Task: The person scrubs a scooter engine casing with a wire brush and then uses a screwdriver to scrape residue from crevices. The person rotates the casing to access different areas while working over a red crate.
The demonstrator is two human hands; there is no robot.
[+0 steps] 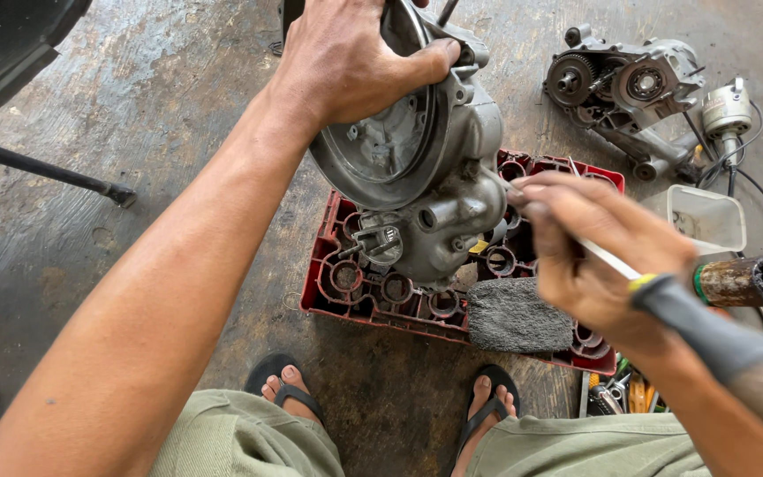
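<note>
Clamped over the top rim, the left hand (355, 57) steadies a grey cast-metal engine casing with a round dished cover (417, 168), thumb hooked over its far edge near twelve o'clock. That casing stands tilted on a red plastic crate with round pockets (346, 278) at the centre of the view. It looks heavy, stiff and greasy, so it may slip under the fingers; the thick outer rim and the lugs seem the safest holds, not the thin cover lip. Closed around a thin white rod tool with a dark grip handle (691, 322), the right hand (593, 247) presses its tip to the casing's side at three o'clock. A grey scouring pad (514, 316) lies on the crate at five o'clock. Another dismantled grey engine part with gears (629, 88) rests at two o'clock on the concrete floor (134, 132).
</note>
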